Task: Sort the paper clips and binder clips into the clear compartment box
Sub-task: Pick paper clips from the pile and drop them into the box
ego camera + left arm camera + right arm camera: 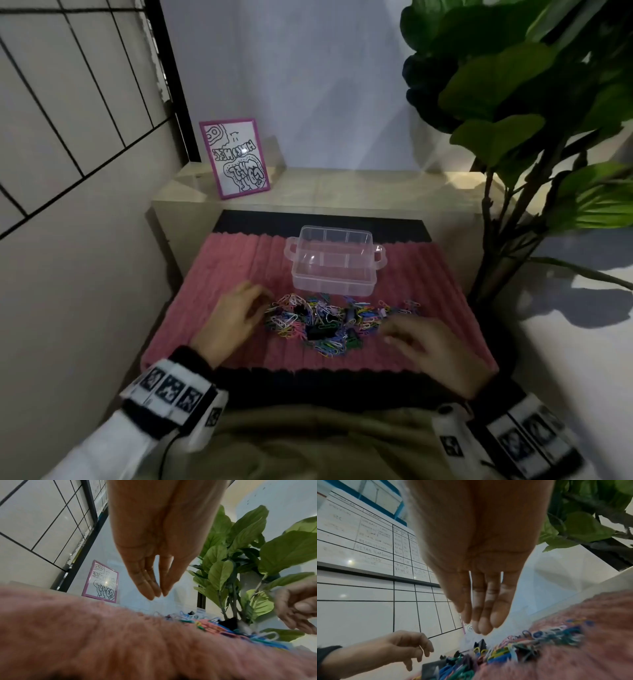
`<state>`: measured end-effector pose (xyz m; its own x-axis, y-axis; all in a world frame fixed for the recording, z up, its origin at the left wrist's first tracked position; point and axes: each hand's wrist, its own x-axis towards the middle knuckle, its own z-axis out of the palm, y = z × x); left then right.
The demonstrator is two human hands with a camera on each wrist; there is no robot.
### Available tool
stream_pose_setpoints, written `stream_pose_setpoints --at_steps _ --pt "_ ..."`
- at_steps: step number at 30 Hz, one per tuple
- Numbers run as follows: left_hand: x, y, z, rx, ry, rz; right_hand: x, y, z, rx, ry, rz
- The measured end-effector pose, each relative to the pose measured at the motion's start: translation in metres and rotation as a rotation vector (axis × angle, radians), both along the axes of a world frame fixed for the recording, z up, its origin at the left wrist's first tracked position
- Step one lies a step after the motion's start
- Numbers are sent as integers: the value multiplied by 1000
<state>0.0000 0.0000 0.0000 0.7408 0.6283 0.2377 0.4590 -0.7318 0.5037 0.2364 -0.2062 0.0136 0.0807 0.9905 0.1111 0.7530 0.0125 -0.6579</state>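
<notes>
Lower left of head view: left hand, fingers loosely curled, empty, at the left edge of the heap. Centre — mixed pile of coloured wire paper clips and black binder clips on fuzzy pink ribbed mat; clear plastic compartment box just behind, open. Lower right: right hand, fingers relaxed, holding nothing.

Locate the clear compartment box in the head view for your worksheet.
The clear compartment box sits on the pink mat, centre, just beyond the pile of clips and in front of the beige ledge.
</notes>
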Motion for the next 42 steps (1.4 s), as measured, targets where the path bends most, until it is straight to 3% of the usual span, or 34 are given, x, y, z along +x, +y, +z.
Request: stream_pose_setpoints --at_steps 3,8,18,21,25,31,36,42 --pt "10 15 -4 -6 101 34 13 21 1 37 -145 -106" --pt "20 19 -7 -48 262 -105 35 43 4 -83 -267 -129" --pt "34 25 3 -136 163 -140 22 88 8 -396 -476 157" --pt "31 28 4 -203 122 -103 20 97 7 -377 -505 164" --pt "29 33 8 -276 104 -56 27 100 4 -287 -330 91" --pt "29 40 17 -367 -11 6 37 89 10 -130 115 -89" --pt "37 37 26 -662 -177 -24 36 85 18 -78 400 -190" --pt "45 35 29 -856 -224 -50 39 89 19 -68 418 -260"
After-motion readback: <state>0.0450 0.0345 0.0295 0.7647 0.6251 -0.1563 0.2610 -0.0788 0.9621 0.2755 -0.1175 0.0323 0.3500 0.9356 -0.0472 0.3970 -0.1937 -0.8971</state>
